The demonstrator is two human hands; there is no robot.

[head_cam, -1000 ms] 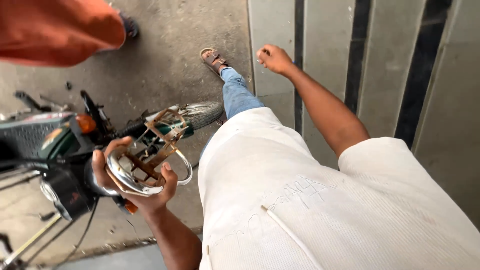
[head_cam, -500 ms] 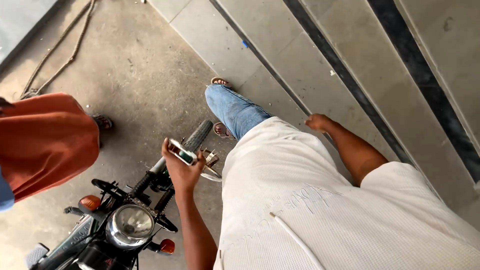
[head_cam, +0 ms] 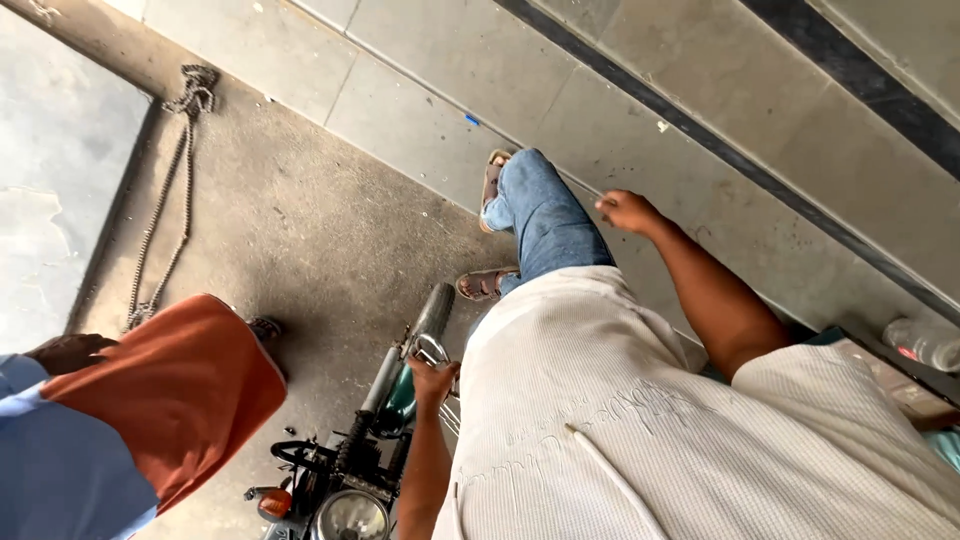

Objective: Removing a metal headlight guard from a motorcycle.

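Grey concrete floor (head_cam: 300, 230) and pale tiled steps lay below. On the person's left hand (head_cam: 433, 382) the fingers were clenched around a shiny metal ring part (head_cam: 432, 349) just above the motorcycle (head_cam: 350, 470), whose headlight (head_cam: 350, 517) sat below that grip. Well apart to the right, the right hand (head_cam: 628, 211) hung free, fingers loosely curled, grasping nothing. Left of the motorcycle stood another person in an orange garment (head_cam: 180, 390).
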